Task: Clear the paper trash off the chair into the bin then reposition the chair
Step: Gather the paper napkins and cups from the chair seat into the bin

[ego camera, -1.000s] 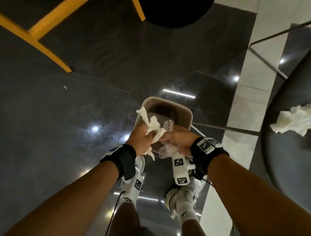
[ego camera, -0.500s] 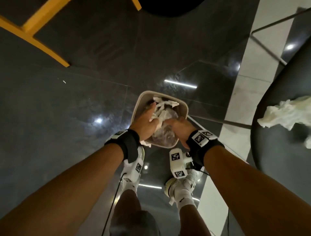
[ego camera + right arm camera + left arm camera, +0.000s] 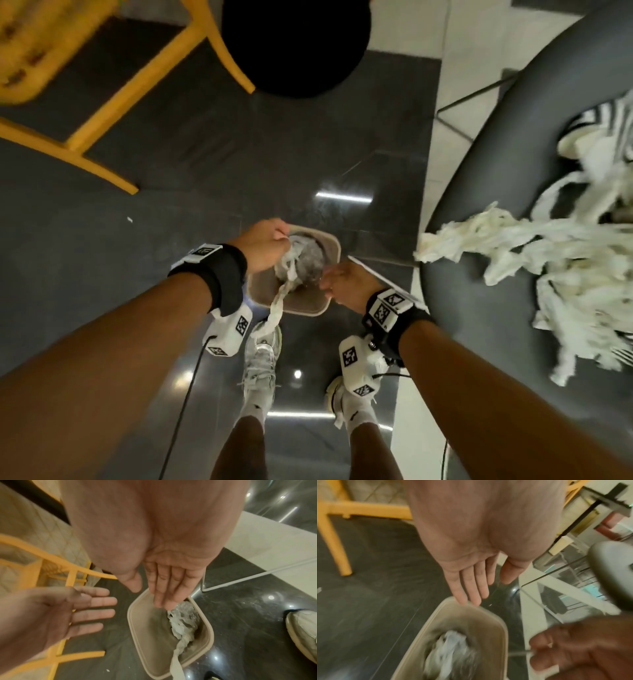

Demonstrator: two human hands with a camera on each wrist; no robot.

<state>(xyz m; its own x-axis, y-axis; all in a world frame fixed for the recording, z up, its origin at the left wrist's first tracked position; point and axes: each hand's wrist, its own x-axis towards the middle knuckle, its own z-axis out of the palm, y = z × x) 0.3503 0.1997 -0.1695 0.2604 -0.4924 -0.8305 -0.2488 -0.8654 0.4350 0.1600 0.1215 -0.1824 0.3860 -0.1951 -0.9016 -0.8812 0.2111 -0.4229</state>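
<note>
A beige bin (image 3: 329, 248) stands on the dark floor between my hands, with crumpled paper and clear plastic (image 3: 305, 260) inside it. One paper strip (image 3: 275, 310) hangs over its near rim. My left hand (image 3: 265, 243) hovers over the bin's left rim and my right hand (image 3: 342, 279) over its right rim. The wrist views show the left hand (image 3: 479, 588) and the right hand (image 3: 154, 592) with fingers straight and nothing in them. The dark grey chair seat (image 3: 479, 308) at the right holds a big pile of white paper trash (image 3: 548, 260).
A yellow wooden chair (image 3: 113, 102) stands at the back left and a black round object (image 3: 294, 44) at the back middle. Thin metal chair legs (image 3: 476, 99) cross the pale floor strip on the right. My feet in white shoes (image 3: 260, 356) stand just behind the bin.
My hands held paper and plastic over the bin, pressed them down into it, then let go and drew apart. More of the chair's paper pile has come into view.
</note>
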